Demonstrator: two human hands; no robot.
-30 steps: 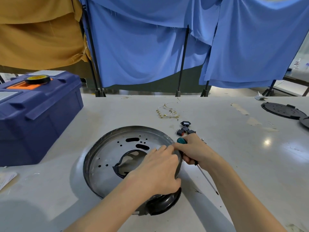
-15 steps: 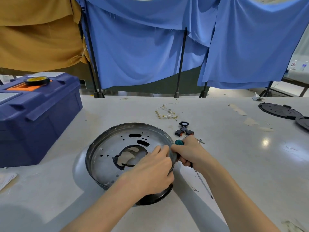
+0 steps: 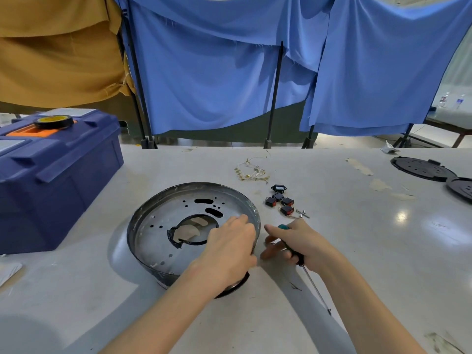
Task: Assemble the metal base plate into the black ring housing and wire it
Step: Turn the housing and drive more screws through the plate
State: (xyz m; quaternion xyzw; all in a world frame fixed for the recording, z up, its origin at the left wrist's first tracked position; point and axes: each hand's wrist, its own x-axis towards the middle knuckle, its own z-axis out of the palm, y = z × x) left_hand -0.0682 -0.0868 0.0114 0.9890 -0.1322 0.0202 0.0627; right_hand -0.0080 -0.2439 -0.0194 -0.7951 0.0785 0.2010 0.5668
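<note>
Metal base plate (image 3: 158,226): one, mid-bench and close in. It is tilted, with its left side up over a shadow. At its near-right edge I see one black ring housing (image 3: 236,287), only an arc of it showing under the wrist. I cannot tell whether the plate is seated in it. On the plate I count one large central cut-out with part of its edge trimmed in black, two oblong slots beyond it, and scattered small round holes.

Left hand (image 3: 229,246) lies over the plate's right rim with fingers curled onto it; the thumb is hidden. Right hand (image 3: 298,244) is just beside the rim, not touching it. Its lower fingers are wrapped round one screwdriver (image 3: 315,287) with a green-capped handle, shaft pointing back toward the wearer. Thumb and forefinger stretch toward the plate.

Beyond the right hand is a cluster of small black parts (image 3: 279,200). I count five, three showing red faces. Loose screws (image 3: 302,213) lie just beside them. Farther back is one wire bundle (image 3: 251,172) with brass terminals.

At bench (image 3: 357,251) left stands one blue toolbox (image 3: 63,180) with an orange inset. One roll of black tape (image 3: 53,121) sits on its lid; the print on its yellow label is too small to read. At far right lie two black discs (image 3: 419,168), touching. Behind hang blue cloths (image 3: 204,85) and a mustard cloth (image 3: 51,60).
</note>
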